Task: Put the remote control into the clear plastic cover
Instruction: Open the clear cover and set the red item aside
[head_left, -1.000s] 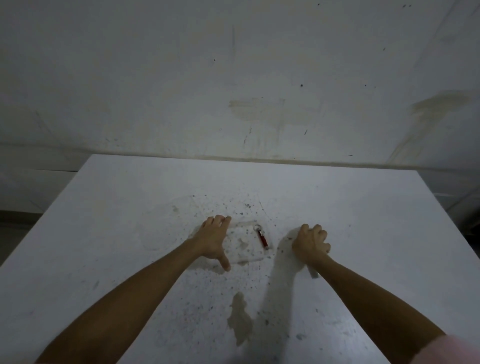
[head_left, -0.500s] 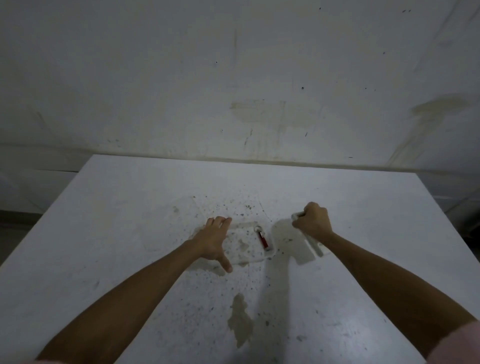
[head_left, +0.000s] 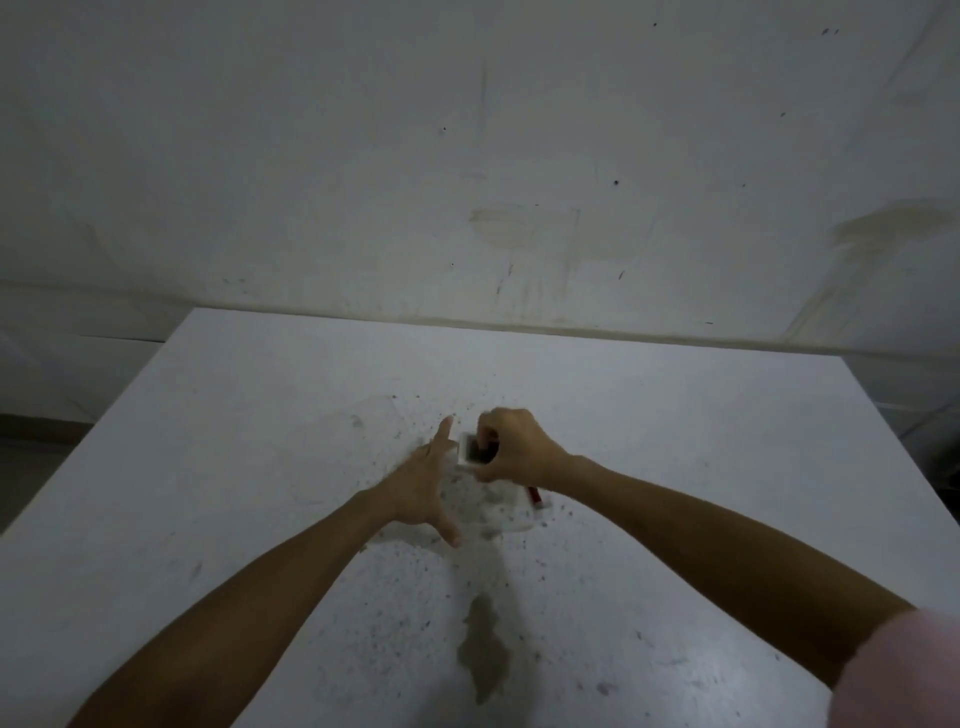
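Observation:
My right hand (head_left: 514, 446) is closed around a white remote control (head_left: 470, 451) whose dark end shows past the fingers; most of its body is hidden in the fist. It hovers over the far end of the clear plastic cover (head_left: 506, 512), which lies flat on the white table (head_left: 260, 467). My left hand (head_left: 423, 480) rests with fingers spread on the cover's left side, thumb pointing toward me. A small red tag (head_left: 535, 496) on the cover peeks out under my right wrist.
The table is speckled with dark spots and has a brownish stain (head_left: 483, 649) near its front. A stained white wall (head_left: 467, 156) rises right behind the table's far edge. The floor shows past the left edge.
My right hand lifted the remote from the table on the right and carried it left, over the cover. My left hand stayed pressed on the cover.

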